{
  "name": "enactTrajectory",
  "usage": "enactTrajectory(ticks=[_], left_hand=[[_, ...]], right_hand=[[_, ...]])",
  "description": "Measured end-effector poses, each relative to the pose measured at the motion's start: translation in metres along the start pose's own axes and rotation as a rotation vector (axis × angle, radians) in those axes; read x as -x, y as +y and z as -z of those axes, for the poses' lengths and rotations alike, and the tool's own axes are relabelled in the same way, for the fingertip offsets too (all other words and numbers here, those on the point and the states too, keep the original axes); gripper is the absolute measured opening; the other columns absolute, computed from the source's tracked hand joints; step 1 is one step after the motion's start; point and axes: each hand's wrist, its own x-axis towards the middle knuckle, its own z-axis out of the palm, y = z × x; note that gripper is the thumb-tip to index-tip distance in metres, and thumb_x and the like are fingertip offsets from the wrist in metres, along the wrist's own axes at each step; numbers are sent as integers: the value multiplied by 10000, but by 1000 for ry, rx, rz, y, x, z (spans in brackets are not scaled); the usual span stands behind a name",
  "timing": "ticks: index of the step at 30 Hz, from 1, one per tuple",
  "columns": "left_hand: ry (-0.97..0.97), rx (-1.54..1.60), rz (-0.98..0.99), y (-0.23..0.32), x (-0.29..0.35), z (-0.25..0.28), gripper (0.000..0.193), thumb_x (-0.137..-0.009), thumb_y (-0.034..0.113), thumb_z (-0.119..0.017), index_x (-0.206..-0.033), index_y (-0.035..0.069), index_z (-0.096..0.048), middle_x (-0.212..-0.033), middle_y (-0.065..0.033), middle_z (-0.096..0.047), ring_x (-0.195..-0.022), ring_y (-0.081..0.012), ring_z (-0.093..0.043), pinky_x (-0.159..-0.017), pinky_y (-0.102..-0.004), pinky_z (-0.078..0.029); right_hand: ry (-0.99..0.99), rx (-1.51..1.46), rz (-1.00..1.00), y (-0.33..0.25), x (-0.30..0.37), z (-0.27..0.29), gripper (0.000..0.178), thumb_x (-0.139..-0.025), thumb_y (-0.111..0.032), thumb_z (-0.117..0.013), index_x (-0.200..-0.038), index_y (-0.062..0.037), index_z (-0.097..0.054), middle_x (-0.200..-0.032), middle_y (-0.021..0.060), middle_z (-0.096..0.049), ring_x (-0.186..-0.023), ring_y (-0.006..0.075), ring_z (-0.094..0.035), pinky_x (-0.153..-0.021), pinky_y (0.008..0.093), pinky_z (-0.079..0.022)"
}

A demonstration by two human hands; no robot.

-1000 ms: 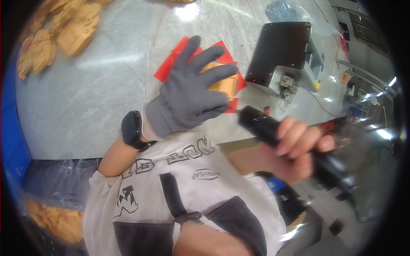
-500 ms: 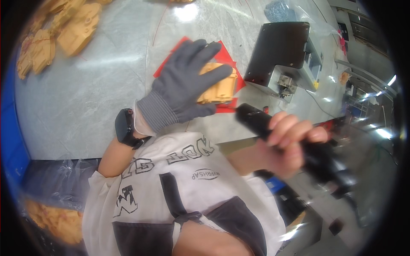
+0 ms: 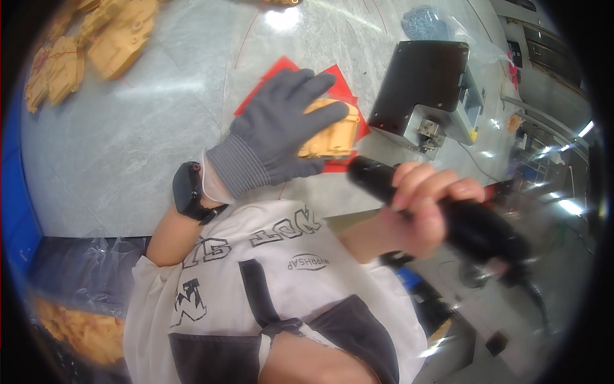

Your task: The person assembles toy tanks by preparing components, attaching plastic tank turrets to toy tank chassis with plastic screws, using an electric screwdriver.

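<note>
My left hand (image 3: 275, 128), in a grey knitted glove, lies over a yellow-orange moulded plastic housing (image 3: 339, 134). Its fingers reach around the piece, and the palm hides part of it. Beneath the housing is a red sheet or mat (image 3: 345, 82) on the grey table. In my bare right hand (image 3: 425, 205) is a black, thick-bodied handheld tool (image 3: 476, 230) with a cord trailing from its rear end. The tool's narrower front end points at the housing's lower right corner, close to it; whether they touch I cannot tell. Blur softens the tool's rear.
Right of the mat stands a black-topped metal machine (image 3: 419, 83) with a small metal mechanism in front. A bluish bundle in clear plastic (image 3: 423, 24) lies behind it. More yellow-orange parts (image 3: 121, 38) are piled at the far left; others sit in a bag (image 3: 80, 329) below the table.
The tool in my right hand has shifted slightly left, bringing its front end nearer the housing. My left hand keeps its place on the housing; the whole view has moved a little.
</note>
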Motion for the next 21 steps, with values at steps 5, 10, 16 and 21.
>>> enactTrajectory(ticks=[5, 10, 16, 21], left_hand=[[1, 22, 7, -2, 0, -1, 706, -528, 305, -765, -1168, 169, -500, -1280, -133, -386, -1130, -341, -394, -930, -429, -369], [5, 30, 20, -2, 1, -1, 690, -533, 300, -759, -1161, 167, -506, -1282, -129, -386, -1126, -338, -397, -929, -424, -370], [8, 43, 21, 1, 5, -4, 680, -536, 288, -755, -1157, 164, -509, -1279, -129, -389, -1121, -335, -403, -928, -420, -371], [15, 37, 7, 0, 5, -2, 673, -539, 286, -754, -1153, 161, -508, -1266, -133, -400, -1106, -334, -416, -920, -418, -377]], right_hand=[[23, 1, 20, 0, 0, -4, 402, -697, 45, -530, -1049, -49, -360, -634, 88, -484, -500, 194, -490, -548, 363, -407], [41, 14, 22, 0, 1, -8, 398, -694, 46, -530, -1041, -52, -361, -628, 83, -476, -497, 195, -487, -542, 363, -403], [48, 33, 50, -2, 4, -5, 406, -683, 48, -527, -1039, -51, -358, -626, 86, -474, -498, 198, -488, -540, 362, -403], [23, 52, 35, -2, 3, -8, 389, -679, 58, -525, -1011, -51, -355, -629, 86, -477, -485, 195, -484, -524, 362, -403]])
